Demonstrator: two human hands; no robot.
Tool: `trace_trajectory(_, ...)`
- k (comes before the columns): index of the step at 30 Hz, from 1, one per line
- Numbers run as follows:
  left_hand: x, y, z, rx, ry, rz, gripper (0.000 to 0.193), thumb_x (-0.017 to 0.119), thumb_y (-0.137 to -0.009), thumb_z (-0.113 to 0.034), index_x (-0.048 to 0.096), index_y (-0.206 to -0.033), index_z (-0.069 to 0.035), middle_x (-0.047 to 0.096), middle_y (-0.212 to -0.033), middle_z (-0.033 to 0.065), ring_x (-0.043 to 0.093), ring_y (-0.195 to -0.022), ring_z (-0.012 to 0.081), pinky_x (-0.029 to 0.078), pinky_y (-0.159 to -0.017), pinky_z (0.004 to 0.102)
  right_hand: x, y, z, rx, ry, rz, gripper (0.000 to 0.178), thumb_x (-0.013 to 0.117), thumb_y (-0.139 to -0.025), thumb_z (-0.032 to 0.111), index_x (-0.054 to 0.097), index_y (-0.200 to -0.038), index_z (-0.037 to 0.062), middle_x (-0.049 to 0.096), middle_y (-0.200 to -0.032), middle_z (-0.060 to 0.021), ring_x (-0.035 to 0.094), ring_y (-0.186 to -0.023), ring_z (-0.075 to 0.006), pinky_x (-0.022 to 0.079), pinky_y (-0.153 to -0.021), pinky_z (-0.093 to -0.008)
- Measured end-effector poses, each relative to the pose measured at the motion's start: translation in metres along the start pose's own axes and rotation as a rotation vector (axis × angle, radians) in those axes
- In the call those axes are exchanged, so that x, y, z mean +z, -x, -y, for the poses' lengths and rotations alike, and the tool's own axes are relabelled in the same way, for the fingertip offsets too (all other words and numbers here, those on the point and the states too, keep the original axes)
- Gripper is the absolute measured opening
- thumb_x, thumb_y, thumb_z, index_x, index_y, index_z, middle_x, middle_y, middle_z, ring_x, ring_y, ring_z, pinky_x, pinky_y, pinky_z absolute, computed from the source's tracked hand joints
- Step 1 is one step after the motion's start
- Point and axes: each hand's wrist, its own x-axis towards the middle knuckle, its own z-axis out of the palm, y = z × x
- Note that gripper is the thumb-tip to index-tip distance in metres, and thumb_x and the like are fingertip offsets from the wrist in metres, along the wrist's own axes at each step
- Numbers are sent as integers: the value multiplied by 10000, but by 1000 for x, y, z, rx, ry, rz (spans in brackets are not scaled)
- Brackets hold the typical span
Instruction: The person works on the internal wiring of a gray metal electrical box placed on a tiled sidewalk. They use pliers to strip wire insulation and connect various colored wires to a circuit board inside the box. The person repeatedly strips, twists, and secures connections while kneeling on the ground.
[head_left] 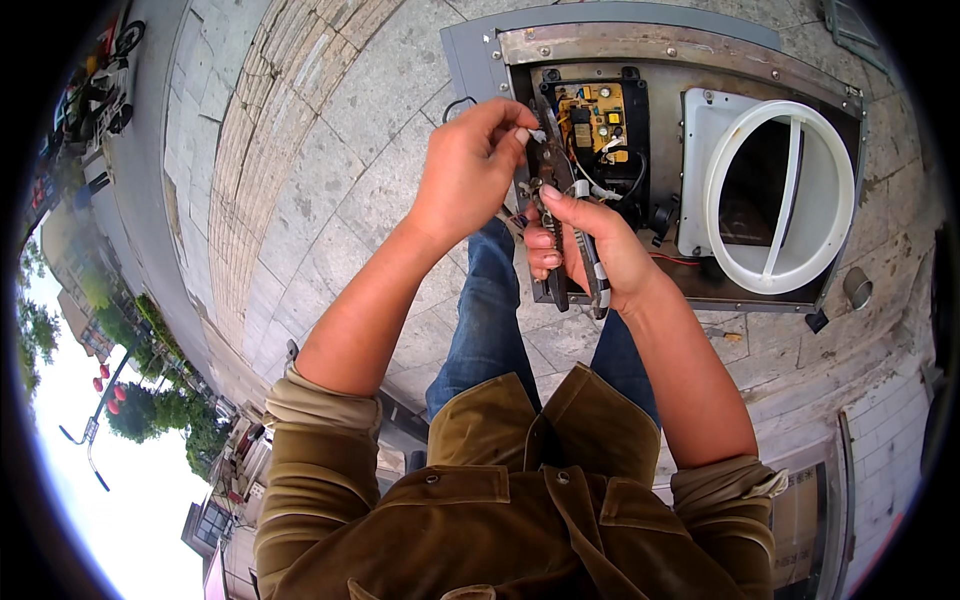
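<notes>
In my right hand (598,245) is a pair of dark, worn metal pliers (552,165), jaws pointing away from me. My fingers wrap round its two spread handles, one with pale and dark bands. My left hand (465,165) is closed in a pinch beside the jaws, with a small whitish piece (537,135) at its fingertips; its exact kind is too small to tell. Just beyond the pliers, a yellow circuit board (598,115) sits in a black housing inside an open metal case (650,42). A white wire (598,190) runs near the pliers' handle.
A white round duct collar (715,190) on a square plate fills the case's right side. A red wire (675,260) lies in the case. A small metal cup (857,288) stands on the paving (330,190) to the right. Parked motorbikes (115,95) are far left.
</notes>
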Motion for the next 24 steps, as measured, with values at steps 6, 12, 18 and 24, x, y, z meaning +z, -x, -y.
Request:
trace_trajectory(6,0,0,-1,-12,-40,-3,107,575,-918,-9,623,-1013,1,625,-801,36,584,-699,98,495,-655,249,-5,3,-1,-6,47,24,329,563,-961,395,540,-952,67,464,-697,20,429,-597,-99,397,-624,-295)
trace_trajectory(12,-33,8,7,39,17,-237,97,565,-938,-13,623,-1015,-7,613,-868,3,561,-750,63,472,-690,218,6,24,-13,-112,132,-3,291,560,-961,330,516,-1024,49,490,-776,-32,444,-702,-135,383,-690,-300)
trace_trajectory(18,-148,29,73,263,-1171,-426,158,635,-851,-73,719,-977,-121,647,-1041,33,644,-831,218,514,-731,338,-7,85,-33,-86,168,85,324,663,-896,268,521,-1084,46,547,-846,-34,521,-784,-129,429,-743,-288)
trace_trajectory(24,-129,23,20,-110,-862,-394,159,711,-840,-207,721,-976,-127,680,-930,23,625,-728,206,498,-668,306,-24,107,-31,-181,106,-9,406,682,-866,241,508,-1161,21,571,-925,-81,516,-835,-169,423,-781,-321)
